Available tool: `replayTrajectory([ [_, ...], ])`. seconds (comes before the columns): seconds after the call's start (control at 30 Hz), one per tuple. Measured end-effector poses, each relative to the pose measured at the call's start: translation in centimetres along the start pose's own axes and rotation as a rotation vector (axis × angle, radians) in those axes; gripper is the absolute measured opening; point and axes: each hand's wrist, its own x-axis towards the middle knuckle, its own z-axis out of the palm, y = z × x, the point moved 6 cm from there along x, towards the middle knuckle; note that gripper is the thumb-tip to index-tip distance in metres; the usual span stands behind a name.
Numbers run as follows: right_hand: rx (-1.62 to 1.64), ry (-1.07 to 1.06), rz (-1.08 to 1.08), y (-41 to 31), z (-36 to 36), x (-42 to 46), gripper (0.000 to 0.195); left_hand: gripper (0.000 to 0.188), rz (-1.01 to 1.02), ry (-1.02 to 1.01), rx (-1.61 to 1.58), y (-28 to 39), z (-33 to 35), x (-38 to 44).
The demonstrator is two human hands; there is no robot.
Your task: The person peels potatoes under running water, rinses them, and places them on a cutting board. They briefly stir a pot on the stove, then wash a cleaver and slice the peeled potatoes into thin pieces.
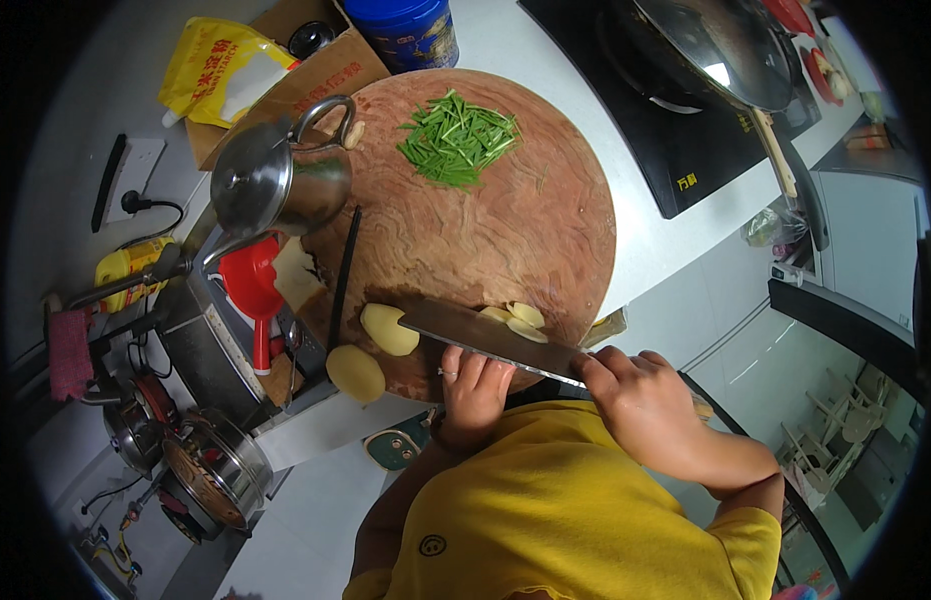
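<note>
My right hand (645, 405) grips the handle end of a broad kitchen knife (495, 341), whose blade slants across the near part of a round wooden cutting board (495, 240). Up against the blade's near edge is my left hand (476, 386); the blade covers its fingertips, so what they hold cannot be seen. Several thin potato slices (524, 322) lie just beyond the blade. One peeled potato (390, 330) rests by the knife's tip, with another potato (356, 373) at the board's left edge. A pile of cut green stalks (461, 139) sits at the far side.
A lidded steel pitcher (323, 184) and a dark chopstick (345, 277) are on the board's left. Beyond stand a cardboard box (308, 97) and a blue tub (401, 34). A red scoop (251, 277) lies left. At right, a lidded wok (705, 60) sits on a black cooktop (660, 150).
</note>
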Motion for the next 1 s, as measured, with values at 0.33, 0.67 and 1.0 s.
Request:
replayTrajectory([
  [0.33, 0.078, 0.016, 0.047, 0.5, 2.2, 2.1, 0.03, 0.027, 0.006, 0.051, -0.01, 0.1, 0.0, 0.2],
  [0.67, 0.122, 0.119, 0.044, 1.3, 3.7, 2.8, 0.031, 0.039, -0.032, 0.091, -0.032, 0.4, -0.2, 0.6],
  [1.0, 0.19, 0.14, 0.058, 1.0, 0.9, 0.6, 0.031, 0.041, -0.062, 0.063, -0.028, 0.4, -0.4, 0.4],
])
